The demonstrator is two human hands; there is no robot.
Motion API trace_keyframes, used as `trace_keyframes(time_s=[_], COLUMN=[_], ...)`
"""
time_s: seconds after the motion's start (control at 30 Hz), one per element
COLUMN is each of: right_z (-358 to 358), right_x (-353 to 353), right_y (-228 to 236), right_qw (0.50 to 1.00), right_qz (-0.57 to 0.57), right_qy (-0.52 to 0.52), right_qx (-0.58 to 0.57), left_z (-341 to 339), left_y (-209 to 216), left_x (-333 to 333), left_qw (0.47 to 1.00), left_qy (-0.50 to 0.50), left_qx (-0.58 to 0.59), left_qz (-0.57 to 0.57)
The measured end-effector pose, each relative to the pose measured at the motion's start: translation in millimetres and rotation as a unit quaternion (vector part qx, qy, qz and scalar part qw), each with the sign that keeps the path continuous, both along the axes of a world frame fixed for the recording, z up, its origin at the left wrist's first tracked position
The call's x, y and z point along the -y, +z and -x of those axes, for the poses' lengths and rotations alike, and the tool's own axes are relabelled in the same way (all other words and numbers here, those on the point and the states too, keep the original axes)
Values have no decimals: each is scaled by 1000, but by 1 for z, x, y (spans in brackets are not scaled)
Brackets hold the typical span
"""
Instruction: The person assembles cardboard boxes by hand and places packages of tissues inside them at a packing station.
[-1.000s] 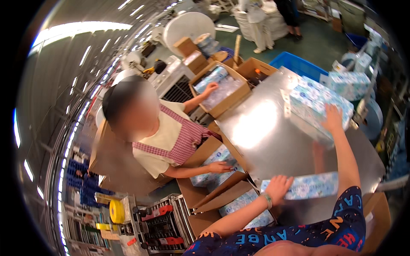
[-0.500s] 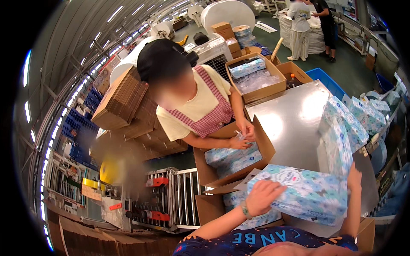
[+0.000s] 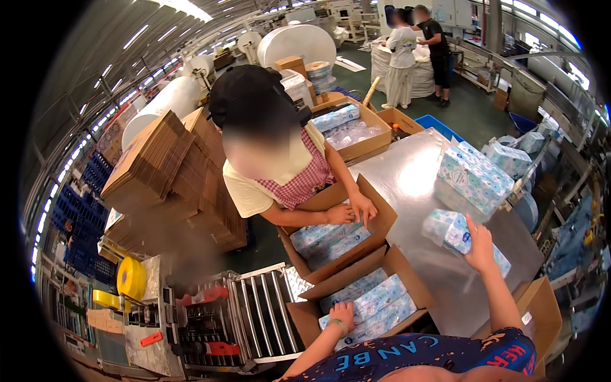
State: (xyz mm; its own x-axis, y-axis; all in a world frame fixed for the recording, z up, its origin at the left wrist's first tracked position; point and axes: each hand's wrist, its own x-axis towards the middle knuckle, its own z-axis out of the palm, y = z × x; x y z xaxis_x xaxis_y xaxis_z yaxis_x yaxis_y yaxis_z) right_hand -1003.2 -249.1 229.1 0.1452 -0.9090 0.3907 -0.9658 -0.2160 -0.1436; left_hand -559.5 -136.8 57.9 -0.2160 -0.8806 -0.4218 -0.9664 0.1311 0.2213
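Note:
My left hand (image 3: 340, 316) lies on the blue floral tissue packs (image 3: 375, 309) inside the near cardboard box (image 3: 417, 280), its fingers laid over their left end. My right hand (image 3: 482, 251) grips another tissue pack (image 3: 455, 232) above the metal table (image 3: 414, 191), its clear wrapping loose at the left end. A co-worker's hands (image 3: 353, 211) rest over tissue packs (image 3: 328, 245) in the farther open box (image 3: 382, 226), beside mine. Part of the pack in my right hand is hidden behind the hand and forearm.
Large tissue packs (image 3: 474, 178) stand at the table's right edge. A roller conveyor (image 3: 267, 312) runs left of the boxes, near yellow tape rolls (image 3: 131, 278). Flattened cartons (image 3: 149, 159) are stacked behind the co-worker (image 3: 280, 165). Another open carton (image 3: 541, 312) is at my right.
The large pack held between both my hands is now out of them. My left hand has moved down onto the packs in the near box; my right has taken hold of a pack over the table.

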Motion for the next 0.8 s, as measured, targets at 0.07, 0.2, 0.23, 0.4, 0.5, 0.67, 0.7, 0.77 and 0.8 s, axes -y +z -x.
trace_keyframes(time_s=[0.07, 0.2, 0.23, 0.4, 0.5, 0.67, 0.7, 0.77, 0.8], right_z=[-46, -155, -166, -252, -269, -278, -271, -257, -245], right_x=[-17, -60, -71, -59, -7, 8, 5, 4, 4], right_y=[45, 122, 117, 54, -66, -133, -130, -129, -137], right_qw=[989, 907, 876, 805, 854, 823, 852, 895, 887], right_qz=[108, 73, 35, -52, -119, -307, -308, -306, -314], right_qy=[86, 381, 437, 579, 501, 426, 367, 255, 256], right_qx=[54, 163, 201, 123, -75, -215, -210, -203, -224], left_z=[5, -2, 7, 3, -6, -18, -17, -28, -31], left_y=[-11, -26, -32, -49, -49, 38, 62, 38, 14], left_x=[11, -5, -1, -20, -20, -13, -18, -20, -22], left_qw=[995, 996, 999, 975, 986, 953, 963, 965, 958], left_qy=[39, 64, 41, -22, 7, 202, 158, 153, 145], left_qx=[-16, 11, 14, -19, -65, -222, -167, -13, 58], left_qz=[-86, -68, -21, 219, 151, 40, 142, 213, 241])
